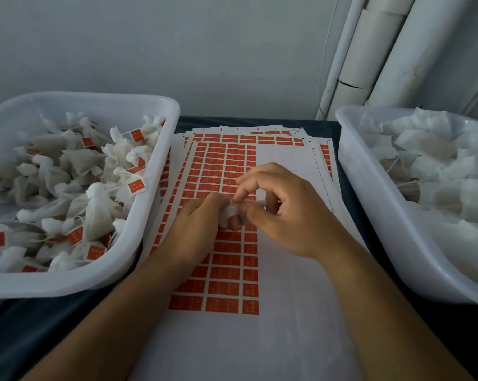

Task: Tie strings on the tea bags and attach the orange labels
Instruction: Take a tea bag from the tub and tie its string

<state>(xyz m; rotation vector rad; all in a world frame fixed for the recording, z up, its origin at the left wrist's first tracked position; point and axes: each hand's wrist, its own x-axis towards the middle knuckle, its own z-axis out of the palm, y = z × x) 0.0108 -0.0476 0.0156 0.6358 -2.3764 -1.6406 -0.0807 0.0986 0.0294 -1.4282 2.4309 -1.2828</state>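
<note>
Both hands are meeting over the middle of the table, working on one small white tea bag (228, 214). The left hand (196, 224) is gripping it with fingers curled round its crumpled fabric, which is bulging out between thumb and fingers. The right hand (281, 210) is pinching at the bag's top with thumb and forefinger, the other fingers arching loosely above. So much of the bag is lying hidden inside the two grips that I cannot tell which way its long axis is running; a string is too fine to make out.

Under the hands, a fanned stack of label sheets (287, 312) is lying flat: smooth white paper printed with a grid of small orange labels (221, 303), rectangular, with the right-hand part of the top sheet showing bare white backing. The sheets' long side is running away from the person toward the wall.

On the person's left, a white plastic tub (147, 215) with rounded corners is holding a heap of finished tea bags (81, 160), soft, gathered at the neck, many carrying orange tags on thin strings. On the right, a second white plastic bin (369, 204) is holding a pile of flat, unlabelled tea bags (435, 152), gauzy and pale. Both bins are sitting on a dark cloth (26, 334), just beside the sheets. Pale pipes (375, 56) are standing against the grey wall behind.
</note>
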